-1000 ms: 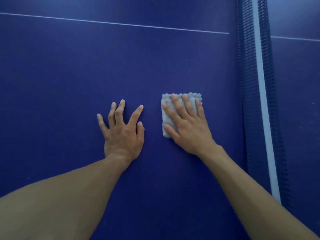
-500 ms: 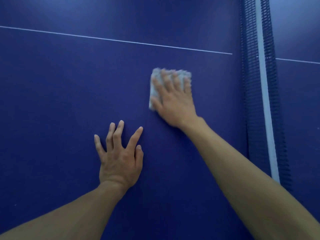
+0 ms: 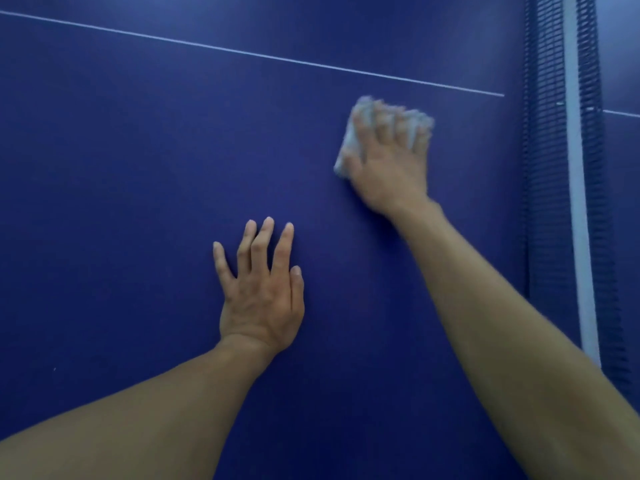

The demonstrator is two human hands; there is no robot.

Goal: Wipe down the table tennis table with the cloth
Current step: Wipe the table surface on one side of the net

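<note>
The dark blue table tennis table (image 3: 131, 174) fills the view. A small folded grey cloth (image 3: 350, 144) lies flat on it, a little short of the thin white centre line (image 3: 263, 56). My right hand (image 3: 389, 161) presses down on the cloth with spread, straight fingers and covers most of it; hand and cloth are blurred. My left hand (image 3: 261, 289) rests flat on the bare table surface, nearer to me and to the left of the cloth, fingers straight and slightly apart, holding nothing.
The net (image 3: 542, 202) with its white top band (image 3: 576, 202) runs along the right side, close to my right forearm. Beyond it lies the table's other half (image 3: 623, 64). Bare blue surface stretches to the left and far side.
My right hand has slid the cloth away from me and then to the right, towards the net. My left hand has stayed planted on the table.
</note>
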